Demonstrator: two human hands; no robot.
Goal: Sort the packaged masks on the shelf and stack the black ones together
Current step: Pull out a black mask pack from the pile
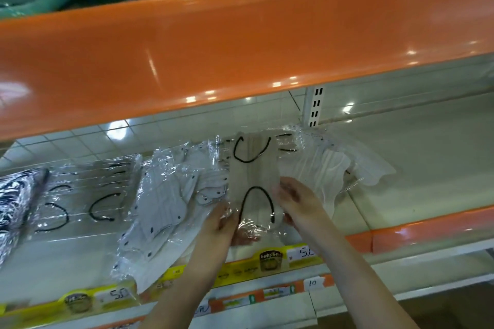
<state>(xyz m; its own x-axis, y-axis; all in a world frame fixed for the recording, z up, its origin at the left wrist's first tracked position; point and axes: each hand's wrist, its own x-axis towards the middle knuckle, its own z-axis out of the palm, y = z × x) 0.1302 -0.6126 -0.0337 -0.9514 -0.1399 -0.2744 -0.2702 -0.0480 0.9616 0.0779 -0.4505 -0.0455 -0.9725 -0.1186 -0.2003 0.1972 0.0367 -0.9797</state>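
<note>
Bright overhead light, glare spots on orange shelf edge (240,43), soft blur, curved edges

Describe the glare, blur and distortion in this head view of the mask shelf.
Head view: ceiling lights glare as white spots on the orange shelf edge; the clear wrap of the beige mask pack, held by the left hand and right hand, glints too; wide-angle distortion bows the shelf edges; the frame is soft overall, and the price tags are barely legible.

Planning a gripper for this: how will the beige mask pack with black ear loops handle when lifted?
The beige mask pack is probably floppy: thin, crinkled wrap. Likely light, since both hands' fingertips hold it. The glossy film looks slippery.
</note>
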